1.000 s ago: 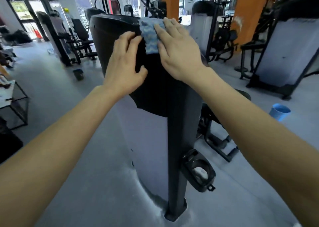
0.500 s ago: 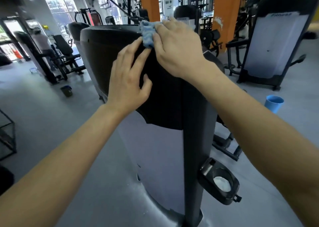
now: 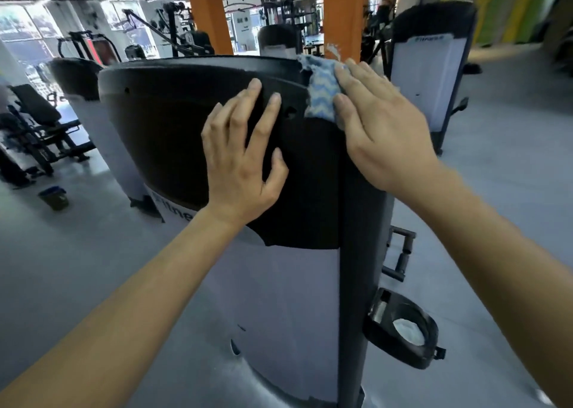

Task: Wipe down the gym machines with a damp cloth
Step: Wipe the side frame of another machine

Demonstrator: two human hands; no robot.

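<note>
We are wiping the cover (image 3: 173,128): our right hand (image 3: 384,135) presses the cloth (image 3: 321,93) flat-fingered on its top right edge, upper centre of frame; our left hand (image 3: 242,162) rests spread just beside. Next, we judge, sweep along the rim (image 3: 198,63) toward upper left, where open surface lies, lifting the left hand clear.

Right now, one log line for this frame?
step: wipe | right hand: presses cloth on machine top edge | left hand: flat on machine

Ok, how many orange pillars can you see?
2. The left pillar stands behind the machine; the right pillar rises just beyond the cloth. Others may be hidden.
</note>
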